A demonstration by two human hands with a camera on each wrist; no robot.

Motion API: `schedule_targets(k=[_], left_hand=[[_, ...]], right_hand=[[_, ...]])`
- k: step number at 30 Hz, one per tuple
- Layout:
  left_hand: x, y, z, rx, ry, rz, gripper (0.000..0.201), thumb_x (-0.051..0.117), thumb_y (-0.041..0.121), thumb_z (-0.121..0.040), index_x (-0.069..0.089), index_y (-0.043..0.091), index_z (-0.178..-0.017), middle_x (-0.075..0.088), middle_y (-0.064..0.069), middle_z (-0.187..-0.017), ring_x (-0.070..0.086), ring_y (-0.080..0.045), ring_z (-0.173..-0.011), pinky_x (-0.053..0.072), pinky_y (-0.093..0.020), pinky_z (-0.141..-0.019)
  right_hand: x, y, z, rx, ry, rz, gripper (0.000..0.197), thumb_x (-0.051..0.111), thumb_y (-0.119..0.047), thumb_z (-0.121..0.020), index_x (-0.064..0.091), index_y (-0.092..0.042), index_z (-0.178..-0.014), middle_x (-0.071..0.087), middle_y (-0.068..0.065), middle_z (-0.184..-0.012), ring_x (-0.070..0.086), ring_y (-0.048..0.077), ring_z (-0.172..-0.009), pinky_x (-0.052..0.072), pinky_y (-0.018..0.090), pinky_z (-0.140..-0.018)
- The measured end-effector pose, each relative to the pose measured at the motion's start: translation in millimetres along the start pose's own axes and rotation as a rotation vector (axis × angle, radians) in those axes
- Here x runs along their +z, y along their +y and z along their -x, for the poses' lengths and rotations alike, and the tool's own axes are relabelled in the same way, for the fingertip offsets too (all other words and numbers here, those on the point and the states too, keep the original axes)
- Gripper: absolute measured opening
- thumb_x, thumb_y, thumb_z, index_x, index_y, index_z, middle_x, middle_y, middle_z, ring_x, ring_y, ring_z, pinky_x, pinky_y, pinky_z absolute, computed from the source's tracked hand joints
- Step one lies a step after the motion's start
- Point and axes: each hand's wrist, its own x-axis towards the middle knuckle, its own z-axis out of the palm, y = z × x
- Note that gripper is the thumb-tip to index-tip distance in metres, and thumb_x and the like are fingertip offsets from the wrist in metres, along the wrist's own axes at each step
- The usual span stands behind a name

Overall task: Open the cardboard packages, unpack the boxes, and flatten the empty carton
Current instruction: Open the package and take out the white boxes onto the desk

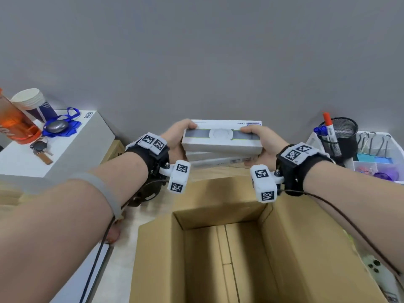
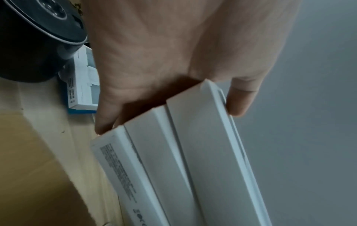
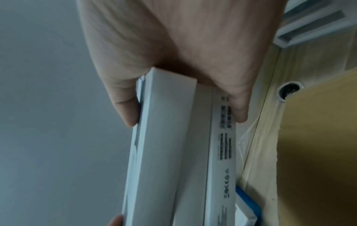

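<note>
Both hands are clamped on a stack of two long white product boxes (image 1: 222, 142), held up in the air just beyond the far flap of the open cardboard carton (image 1: 220, 254): left hand (image 1: 175, 138) on the left end, right hand (image 1: 261, 141) on the right end, thumbs on top and fingers curled under. The wrist views show the same thing, w/ the left hand (image 2: 173, 64) pinching top and bottom of the pair and the right hand (image 3: 183, 61) doing likewise at its end. The carton sits on the counter (image 1: 153, 206) below, flaps open, and what shows of its inside looks bare, so unpacking is prob. near done. Handling: the boxes look like stiff retail cardboard, light, w/ smooth printed faces, so the top one could slide off the lower; in the head view they're already a bit out of line. Best grip is at the short ends, squeezing both together as now, and kept level. Another white box (image 2: 83, 85) w/ a blue edge lies on the counter under the held pair, likely the drop spot. The carton itself looks light and stiff along its walls but should fold at the creases; for flattening, take it by opposite corners.
</note>
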Motion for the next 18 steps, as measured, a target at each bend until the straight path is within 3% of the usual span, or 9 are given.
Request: schedule_targets(k=[2,5,9,10,12,15,16,18], left_hand=[[-0.6,6.3,-33.0,-0.009,0.051,0.025,0.037,0.056,0.040,-0.081,0.058,0.018,-0.111,0.064,-0.012,-0.100,0.063,-0.032,-0.085,0.056,-0.044,-0.077],[-3.1,3.9,-75.7,-0.012,0.185,0.054,0.028,0.059,0.036,-0.081,0.056,0.017,-0.100,0.065,-0.009,-0.080,0.065,-0.029,-0.067,0.058,-0.040,-0.065],[-9.9,-17.0,-127.7,-0.072,0.205,0.027,0.039,0.065,0.038,-0.072,0.058,0.019,-0.105,0.064,-0.009,-0.095,0.065,-0.033,-0.082,0.051,-0.049,-0.089],[-12.3,-23.8,-139.9,-0.088,0.211,0.024,0.036,0.064,0.038,-0.073,0.059,0.019,-0.103,0.065,-0.009,-0.092,0.065,-0.032,-0.079,0.051,-0.049,-0.089],[-14.8,-35.6,-157.7,-0.135,0.237,0.018,0.028,0.062,0.039,-0.077,0.060,0.017,-0.095,0.066,-0.008,-0.075,0.066,-0.028,-0.064,0.057,-0.040,-0.073],[-16.1,-53.2,-175.6,-0.190,0.261,0.028,0.027,0.063,0.037,-0.078,0.061,0.017,-0.097,0.066,-0.008,-0.073,0.065,-0.027,-0.059,0.057,-0.035,-0.059],[-16.1,-57.6,-180.3,-0.198,0.269,0.032,0.030,0.065,0.036,-0.076,0.061,0.017,-0.100,0.067,-0.009,-0.078,0.066,-0.028,-0.063,0.058,-0.038,-0.059],[-17.1,-66.2,-192.7,-0.215,0.274,0.054,0.042,0.069,0.034,-0.067,0.063,0.018,-0.105,0.068,-0.010,-0.092,0.068,-0.032,-0.076,0.059,-0.045,-0.071]], right_hand=[[-1.4,0.1,-35.6,0.055,-0.007,-0.024,0.010,0.064,-0.031,-0.085,0.063,-0.022,-0.080,0.064,0.002,-0.071,0.061,0.023,-0.057,0.051,0.029,-0.058],[-4.3,17.8,-85.7,0.116,0.037,-0.042,0.018,0.068,-0.031,-0.076,0.062,-0.020,-0.089,0.063,0.005,-0.077,0.061,0.027,-0.064,0.050,0.038,-0.074],[-13.3,45.8,-138.0,0.209,0.078,-0.030,0.033,0.070,-0.031,-0.061,0.057,-0.019,-0.088,0.056,0.005,-0.080,0.056,0.027,-0.068,0.041,0.038,-0.075],[-16.1,52.2,-150.2,0.233,0.084,-0.022,0.036,0.070,-0.030,-0.057,0.056,-0.019,-0.088,0.055,0.005,-0.084,0.055,0.028,-0.072,0.039,0.038,-0.075],[-22.7,66.7,-174.0,0.274,0.087,-0.013,0.043,0.070,-0.030,-0.049,0.055,-0.019,-0.088,0.053,0.007,-0.091,0.053,0.030,-0.082,0.036,0.042,-0.078],[-30.5,86.2,-195.5,0.332,0.116,-0.003,0.039,0.070,-0.029,-0.050,0.057,-0.019,-0.086,0.057,0.008,-0.086,0.056,0.032,-0.081,0.040,0.045,-0.081],[-31.2,89.9,-197.6,0.344,0.127,0.002,0.035,0.069,-0.029,-0.053,0.056,-0.019,-0.084,0.057,0.008,-0.083,0.056,0.032,-0.080,0.040,0.044,-0.080],[-33.9,98.0,-208.9,0.363,0.158,0.013,0.031,0.067,-0.029,-0.059,0.056,-0.018,-0.085,0.056,0.007,-0.079,0.058,0.031,-0.076,0.042,0.043,-0.079]])
